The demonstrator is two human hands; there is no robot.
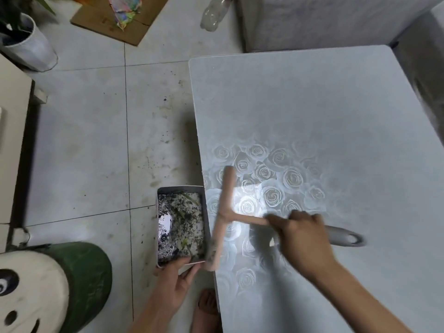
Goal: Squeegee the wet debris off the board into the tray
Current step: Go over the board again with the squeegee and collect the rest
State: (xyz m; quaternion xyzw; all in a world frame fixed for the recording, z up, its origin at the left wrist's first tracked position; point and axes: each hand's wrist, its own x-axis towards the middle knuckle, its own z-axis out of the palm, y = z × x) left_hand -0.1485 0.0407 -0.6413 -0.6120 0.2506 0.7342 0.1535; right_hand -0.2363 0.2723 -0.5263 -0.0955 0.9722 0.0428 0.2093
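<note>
Right hand (303, 233) at 4 o'clock in view, blurred, forearm reaching in from 5 o'clock, knuckles up, fingers clenched round the handle of the squeegee (221, 219), forefinger stretched along the pink shaft, grey handle end poking out at 3 o'clock. Pink blade at 9 o'clock of that hand, lying along the left edge of the rose-patterned surface (336, 111), near end smeared with dark bits. Left hand (176, 281) at 7 o'clock, grasping the near end of the tray (180, 188), thumb over the rim. Tray just beside the surface's edge, at 9 o'clock of the blade, holding the wet debris (185, 212): dark specks, green leaves, glinting water. Dark crumbs on the floor (84, 140) at 12 o'clock of the tray; green stool (89, 272) at 8 o'clock.
</note>
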